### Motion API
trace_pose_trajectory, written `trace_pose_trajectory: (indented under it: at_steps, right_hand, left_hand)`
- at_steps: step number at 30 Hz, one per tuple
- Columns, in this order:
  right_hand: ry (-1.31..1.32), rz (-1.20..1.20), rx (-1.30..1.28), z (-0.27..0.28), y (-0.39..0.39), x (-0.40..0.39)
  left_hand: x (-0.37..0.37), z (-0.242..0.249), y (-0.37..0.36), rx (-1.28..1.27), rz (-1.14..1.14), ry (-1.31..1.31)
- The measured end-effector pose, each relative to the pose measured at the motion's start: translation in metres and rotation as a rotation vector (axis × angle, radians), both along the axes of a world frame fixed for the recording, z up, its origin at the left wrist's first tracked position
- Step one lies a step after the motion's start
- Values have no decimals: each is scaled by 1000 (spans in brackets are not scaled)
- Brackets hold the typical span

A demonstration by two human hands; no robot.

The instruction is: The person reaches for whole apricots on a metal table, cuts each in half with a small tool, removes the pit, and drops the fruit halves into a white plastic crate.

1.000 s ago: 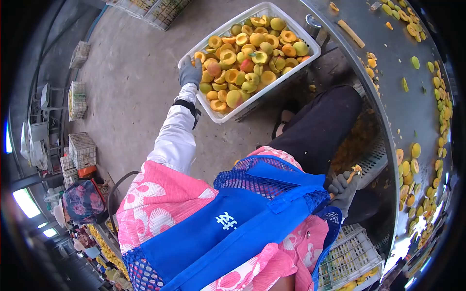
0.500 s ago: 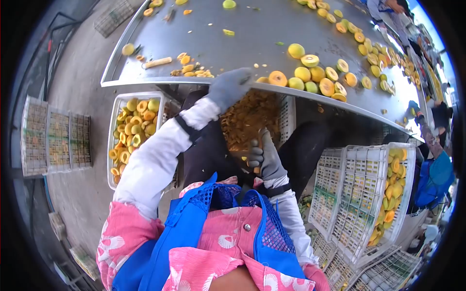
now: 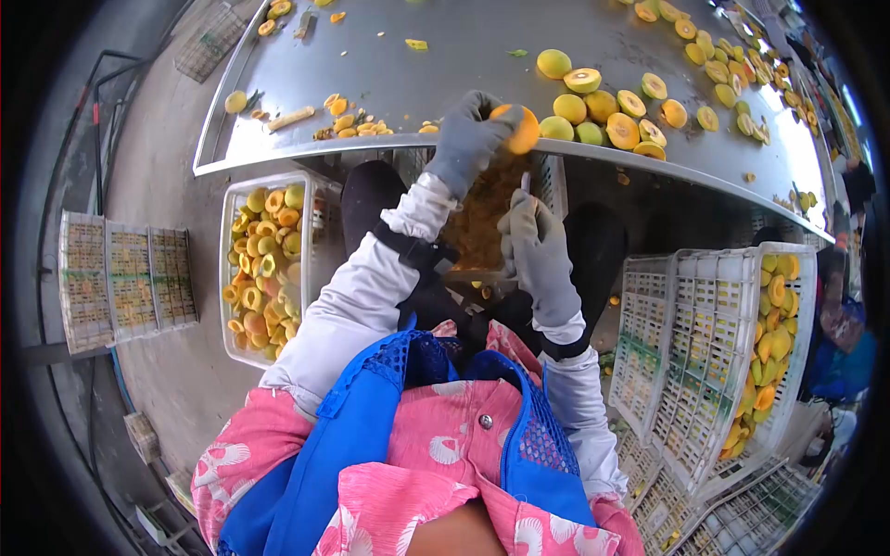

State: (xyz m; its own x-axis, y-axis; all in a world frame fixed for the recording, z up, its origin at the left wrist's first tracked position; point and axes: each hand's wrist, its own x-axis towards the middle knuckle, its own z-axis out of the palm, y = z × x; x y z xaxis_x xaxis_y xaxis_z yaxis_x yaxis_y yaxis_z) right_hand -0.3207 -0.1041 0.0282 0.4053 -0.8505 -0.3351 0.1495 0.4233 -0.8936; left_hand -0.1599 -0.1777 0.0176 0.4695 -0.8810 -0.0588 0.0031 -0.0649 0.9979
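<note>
Far left on the concrete floor sit 3 empty wire crates [image 3: 125,283] side by side, and just right of them a white plastic crate [image 3: 225,278] is packed with yellow-orange peach halves [image 3: 262,269], tucked under the edge of the steel table [image 3: 436,65]. On that table's near-left part lie a pale stick-like scrap [image 3: 291,118] and a small cluster of cut fruit bits [image 3: 357,125]. Now the middle: the left hand [image 3: 468,139], in a grey glove, is raised to the table's front edge with fingers wrapped around a peach half [image 3: 521,128], orange face tipped toward the camera, held right at the rim. Just below and beside it, the right hand [image 3: 536,250], also grey-gloved, is clenched around a pitting tool [image 3: 525,182] whose thin metal tip points up, close under the fruit but not clearly touching it. Behind both hands a basket of brownish-orange pits [image 3: 482,222] sits under the table. Further right on the steel, a loose group of peach halves and whole peaches [image 3: 612,107] lies near the edge, with more trailing off toward the far right. Down right, a tilted white crate [image 3: 705,352] holds another load of peach halves [image 3: 769,343] along its far side.
</note>
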Motion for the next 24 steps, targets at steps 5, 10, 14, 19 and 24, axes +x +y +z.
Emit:
trace_pose_trajectory:
  at_steps: [5,10,14,19,24]
  right_hand:
    - [343,11,-499,10,10,11]
    - [174,93,-118,34,33,22]
    - [230,107,-112,36,36,30]
    - [507,3,-672,22,39,32]
    - [653,34,-768,27,48,37]
  left_hand:
    - [-20,16,66,-227,-87,463]
    - [-18,13,87,-448,-148,70]
    - [-16,19,87,-617,-72,-543]
    - [-16,25,103,-405,-154,264]
    - [-12,33,114,-419,-125,232]
